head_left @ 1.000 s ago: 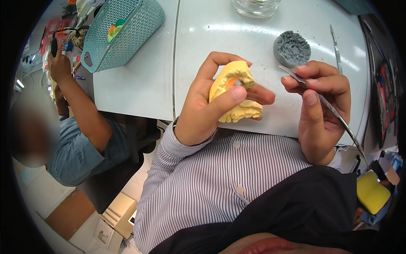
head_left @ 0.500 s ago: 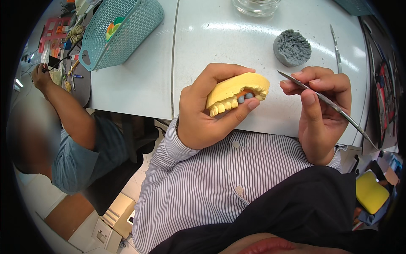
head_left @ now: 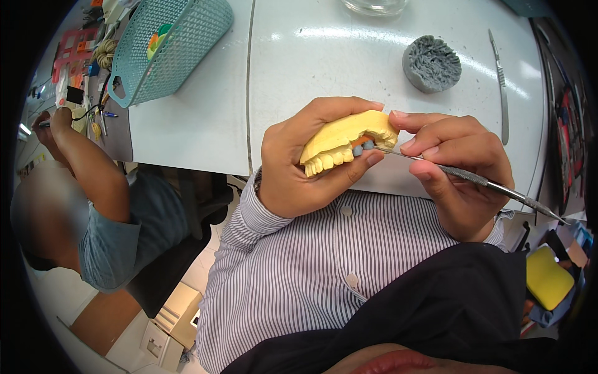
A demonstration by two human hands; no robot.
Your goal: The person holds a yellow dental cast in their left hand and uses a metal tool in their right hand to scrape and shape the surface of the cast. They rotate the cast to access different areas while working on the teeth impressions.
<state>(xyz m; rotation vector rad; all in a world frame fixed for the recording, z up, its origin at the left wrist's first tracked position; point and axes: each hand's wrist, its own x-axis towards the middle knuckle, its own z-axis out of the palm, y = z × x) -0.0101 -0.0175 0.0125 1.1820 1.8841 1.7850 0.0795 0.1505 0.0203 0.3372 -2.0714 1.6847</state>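
Note:
My left hand (head_left: 305, 162) grips a yellow plaster dental model (head_left: 339, 138), its row of teeth turned toward me. Two small grey wax teeth (head_left: 362, 147) sit in the gap of the row, beside a patch of orange. My left thumb presses just below them. Pinched in my right hand (head_left: 464, 162) is a thin metal carving tool (head_left: 464, 175) with a knurled grip and a point at each end. Its left tip reaches the model right beside the grey teeth; whether it touches them I cannot tell. My right index fingertip rests at the model's right end.
On the white table (head_left: 299, 75) stand a round block of grey wax (head_left: 432, 64), partly carved out, and a glass vessel (head_left: 377, 5). A scalpel-like knife (head_left: 501, 87) lies at the right. Back left is a teal basket (head_left: 168, 56). A co-worker (head_left: 112, 206) sits left.
My right hand has moved left to the model, bringing the carving tool's tip from above the table to the grey teeth. The co-worker's arm has risen slightly.

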